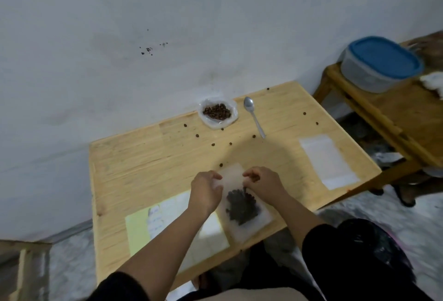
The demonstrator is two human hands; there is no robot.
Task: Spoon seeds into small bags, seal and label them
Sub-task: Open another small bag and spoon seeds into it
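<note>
In the head view, the left hand and right hand each pinch the top edge of a small filled bag lying at the near edge of the pale wooden tabletop. Sealing it well probably means pressing the strip flat from one end across, keeping the dark seeds below the closure. The bag is thin, frosted plastic; a smooth metal spoon lies beside the open seed pouch, an empty bag to the right and label sheets to the left.
</note>
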